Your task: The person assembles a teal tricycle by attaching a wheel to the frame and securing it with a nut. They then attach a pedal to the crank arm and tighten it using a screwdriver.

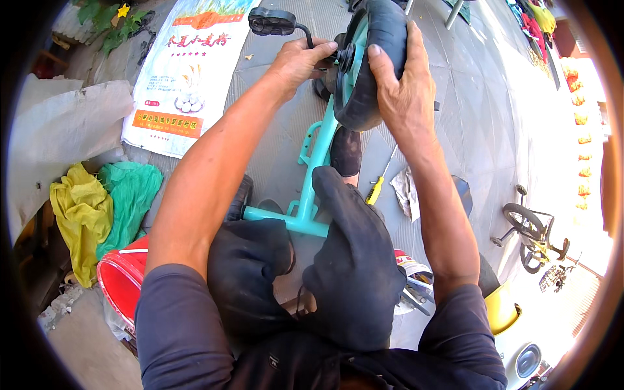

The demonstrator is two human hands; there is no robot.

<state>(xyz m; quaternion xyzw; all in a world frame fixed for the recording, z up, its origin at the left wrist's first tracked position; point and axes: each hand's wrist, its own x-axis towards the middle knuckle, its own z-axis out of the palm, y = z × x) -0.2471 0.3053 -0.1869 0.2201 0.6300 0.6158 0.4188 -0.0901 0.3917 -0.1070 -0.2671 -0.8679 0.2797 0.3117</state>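
Observation:
A turquoise tricycle frame (309, 170) lies between my legs, its black front wheel (385, 78) raised at the far end. My left hand (300, 64) closes around the pedal crank beside the wheel's hub, thumb and fingertips pinched close to the axle. A black pedal (272, 22) sticks out past that hand at the crank's outer end. With thumb and fingers spread across the tyre, my right hand (408, 84) grips the front wheel from the right. Part of the hub is hidden behind my left fingers.
A yellow-handled screwdriver (374, 191) and a crumpled pale cloth (405, 194) lie right of the frame. On the left are a printed white sack (185, 71), yellow (81, 218) and green bags (129, 198), and a red bucket (117, 279). A small bicycle (530, 227) is at the right.

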